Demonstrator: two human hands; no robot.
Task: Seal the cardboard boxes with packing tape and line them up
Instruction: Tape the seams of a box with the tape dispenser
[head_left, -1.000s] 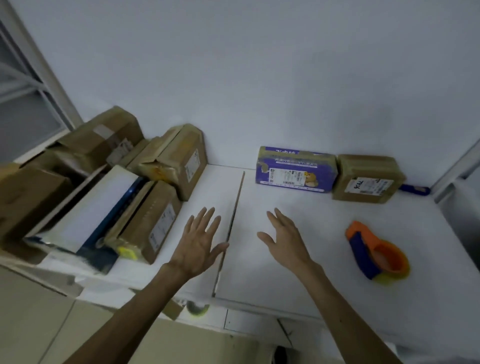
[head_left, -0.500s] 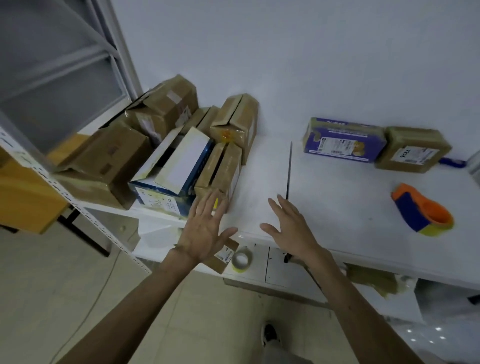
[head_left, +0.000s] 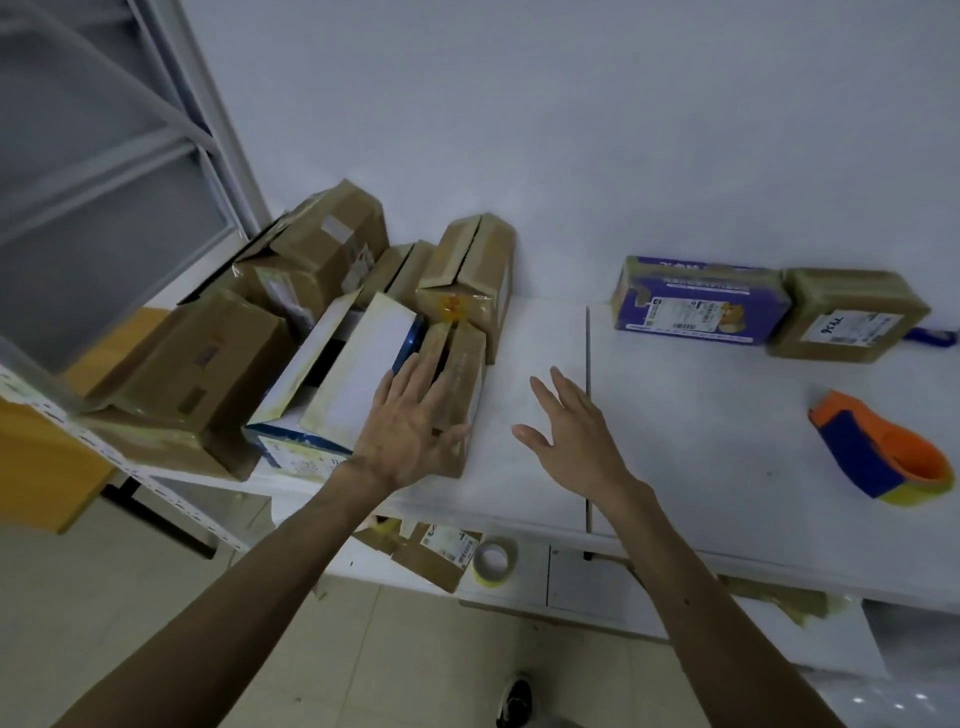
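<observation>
- Two white desk (head_left: 701, 415) slabs meet at a seam, backed by a plain white wall (head_left: 571, 130), with tiled floor (head_left: 389, 660) below.
- The box pile (head_left: 291, 332) crowds the left end. The purple box (head_left: 701, 301) and brown box (head_left: 852, 317) sit side by side at the wall.
- Both hands are empty with fingers spread: left hand (head_left: 410, 421) over the pile's front box, right hand (head_left: 566, 436) over bare desk.
- The tape dispenser (head_left: 878, 452) lies far right.

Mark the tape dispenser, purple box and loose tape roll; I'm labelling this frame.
tape dispenser (head_left: 860, 460): head view, blue side.
purple box (head_left: 698, 304): head view, front face.
loose tape roll (head_left: 493, 581): head view, lower edge.

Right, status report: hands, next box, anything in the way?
Left hand open over small brown box at pile's edge. Right hand open above table. White-flapped box close alongside.
</observation>
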